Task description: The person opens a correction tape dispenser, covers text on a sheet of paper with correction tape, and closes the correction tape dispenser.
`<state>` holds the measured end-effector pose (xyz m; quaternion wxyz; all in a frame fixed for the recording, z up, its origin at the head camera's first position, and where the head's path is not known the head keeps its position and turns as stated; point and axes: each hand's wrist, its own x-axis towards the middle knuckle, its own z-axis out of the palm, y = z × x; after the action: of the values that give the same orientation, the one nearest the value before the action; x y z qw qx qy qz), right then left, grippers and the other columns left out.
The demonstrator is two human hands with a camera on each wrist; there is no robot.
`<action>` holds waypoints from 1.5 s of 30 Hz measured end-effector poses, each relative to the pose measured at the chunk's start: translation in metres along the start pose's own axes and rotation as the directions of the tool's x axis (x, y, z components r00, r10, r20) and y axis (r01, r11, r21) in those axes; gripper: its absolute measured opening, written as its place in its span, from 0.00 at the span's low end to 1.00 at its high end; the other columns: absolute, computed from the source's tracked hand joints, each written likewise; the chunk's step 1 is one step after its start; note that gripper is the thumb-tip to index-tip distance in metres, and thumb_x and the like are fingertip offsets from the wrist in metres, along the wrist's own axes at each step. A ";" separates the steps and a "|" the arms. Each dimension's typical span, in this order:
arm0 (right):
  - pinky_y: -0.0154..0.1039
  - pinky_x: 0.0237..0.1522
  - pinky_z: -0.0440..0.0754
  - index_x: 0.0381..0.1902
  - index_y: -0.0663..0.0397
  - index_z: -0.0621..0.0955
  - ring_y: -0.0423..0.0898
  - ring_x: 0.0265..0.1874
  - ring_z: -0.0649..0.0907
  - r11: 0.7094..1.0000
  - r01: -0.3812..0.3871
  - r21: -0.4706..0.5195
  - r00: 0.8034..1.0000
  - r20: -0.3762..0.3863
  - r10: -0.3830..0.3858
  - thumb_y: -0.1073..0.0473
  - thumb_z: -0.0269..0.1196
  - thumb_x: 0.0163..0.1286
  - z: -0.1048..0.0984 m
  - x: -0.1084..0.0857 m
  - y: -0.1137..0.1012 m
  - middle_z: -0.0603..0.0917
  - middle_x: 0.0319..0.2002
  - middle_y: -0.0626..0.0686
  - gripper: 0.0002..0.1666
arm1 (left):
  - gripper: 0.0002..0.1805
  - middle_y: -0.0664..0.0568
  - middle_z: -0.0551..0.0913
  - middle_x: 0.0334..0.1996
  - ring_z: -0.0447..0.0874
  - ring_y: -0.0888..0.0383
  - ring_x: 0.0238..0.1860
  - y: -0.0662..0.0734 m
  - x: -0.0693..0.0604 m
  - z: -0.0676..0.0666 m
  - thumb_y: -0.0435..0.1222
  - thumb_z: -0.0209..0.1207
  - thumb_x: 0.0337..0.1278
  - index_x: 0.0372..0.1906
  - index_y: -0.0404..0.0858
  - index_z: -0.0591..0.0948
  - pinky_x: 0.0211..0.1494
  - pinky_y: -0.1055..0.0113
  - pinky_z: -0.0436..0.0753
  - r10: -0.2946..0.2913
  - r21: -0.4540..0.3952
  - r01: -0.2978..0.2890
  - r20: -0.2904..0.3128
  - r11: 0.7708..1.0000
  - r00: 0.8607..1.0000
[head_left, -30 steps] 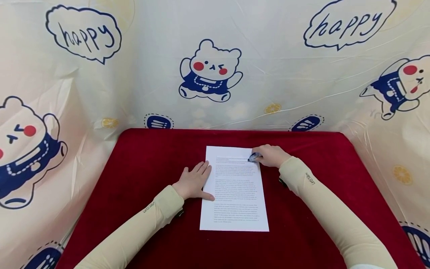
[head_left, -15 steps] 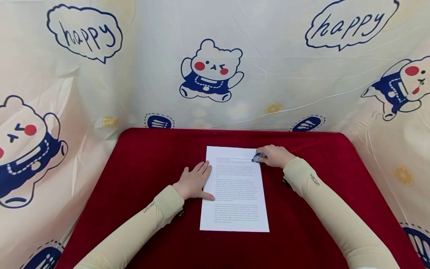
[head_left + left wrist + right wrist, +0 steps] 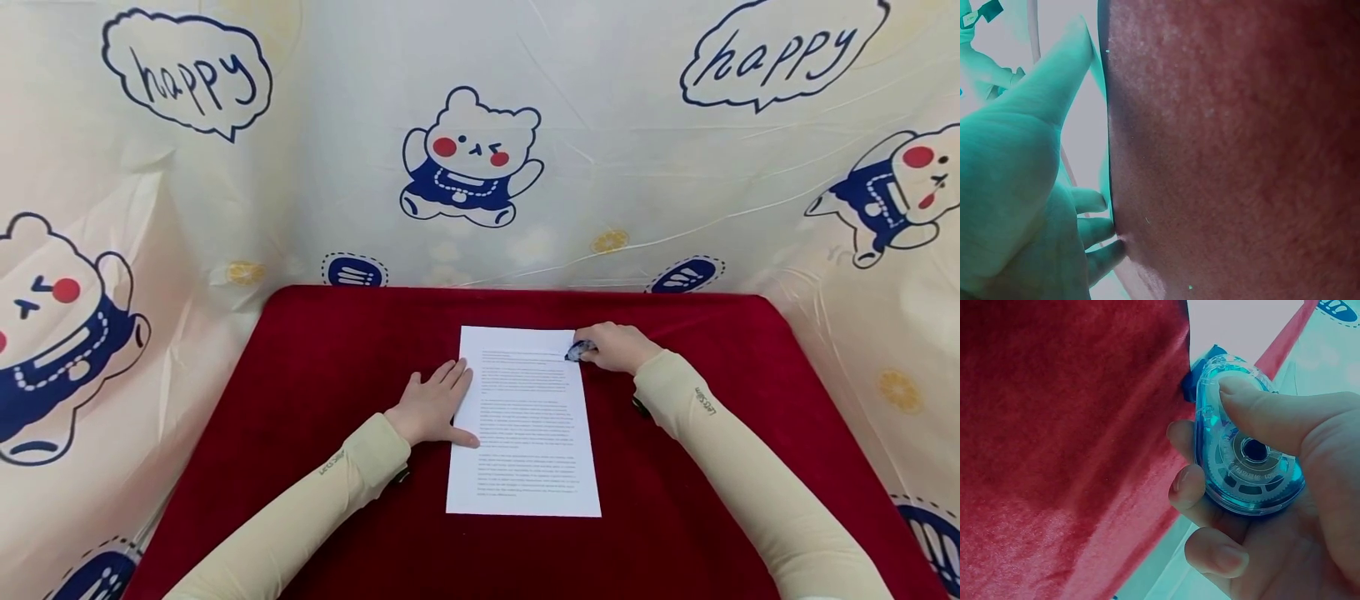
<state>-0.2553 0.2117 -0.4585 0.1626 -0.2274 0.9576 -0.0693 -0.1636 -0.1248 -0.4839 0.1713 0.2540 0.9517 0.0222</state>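
A printed white sheet (image 3: pixel 525 425) lies on the red cloth. My left hand (image 3: pixel 433 406) rests spread on its left edge, thumb and fingertips on the paper; the left wrist view shows this hand (image 3: pixel 1029 162) along the sheet's edge. At the sheet's upper right edge my right hand (image 3: pixel 618 347) holds a small blue, see-through tape dispenser (image 3: pixel 580 350), its tip at the paper. In the right wrist view the thumb of the right hand (image 3: pixel 1285 481) presses on the rounded case of the dispenser (image 3: pixel 1250 478), with fingers curled beneath. Its blue tip (image 3: pixel 1194 381) is beside the paper's edge.
A red cloth (image 3: pixel 337 350) covers the table around the sheet. Behind and at both sides hangs a pale curtain (image 3: pixel 600 183) printed with bears and words.
My right hand, with the dispenser, has moved right from inside the sheet to its right edge, mostly in the first half second. My left hand and the sheet have not visibly moved.
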 end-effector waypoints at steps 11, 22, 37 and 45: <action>0.44 0.45 0.79 0.50 0.51 0.83 0.47 0.36 0.79 0.993 0.112 0.022 0.993 -0.023 -0.112 0.58 0.67 0.74 -0.013 0.000 -0.005 0.83 0.37 0.48 0.10 | 0.67 0.42 0.55 0.83 0.52 0.43 0.82 0.001 0.003 0.000 0.70 0.70 0.46 0.82 0.35 0.58 0.70 0.30 0.65 -0.003 0.003 0.003 -0.004 1.000 1.000; 0.46 0.53 0.82 0.57 0.51 0.81 0.47 0.42 0.81 0.986 0.139 0.096 0.990 0.000 -0.140 0.53 0.64 0.78 -0.009 0.016 -0.042 0.85 0.44 0.49 0.15 | 0.67 0.42 0.53 0.83 0.51 0.43 0.83 -0.001 0.001 0.001 0.71 0.70 0.46 0.83 0.35 0.57 0.70 0.30 0.64 -0.016 -0.013 0.016 0.014 1.000 1.000; 0.41 0.52 0.84 0.56 0.54 0.82 0.45 0.38 0.82 0.971 0.230 0.060 0.973 -0.002 -0.230 0.53 0.63 0.78 0.002 0.047 -0.092 0.88 0.46 0.51 0.14 | 0.67 0.41 0.54 0.83 0.53 0.43 0.82 -0.001 0.002 0.005 0.72 0.68 0.46 0.82 0.36 0.59 0.68 0.31 0.67 0.006 0.002 -0.006 -0.004 1.000 1.000; 0.40 0.44 0.82 0.52 0.53 0.83 0.43 0.33 0.80 0.967 0.254 0.010 0.967 -0.003 -0.254 0.55 0.63 0.78 0.005 0.051 -0.097 0.87 0.41 0.50 0.11 | 0.67 0.42 0.53 0.83 0.52 0.44 0.82 -0.002 0.002 0.002 0.72 0.68 0.47 0.83 0.35 0.58 0.69 0.32 0.67 0.006 0.019 -0.006 -0.004 1.000 1.000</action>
<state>-0.2565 0.1016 -0.4577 0.1529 -0.3472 0.9204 -0.0944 -0.1651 -0.1259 -0.4866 0.1670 0.2584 0.9514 0.0140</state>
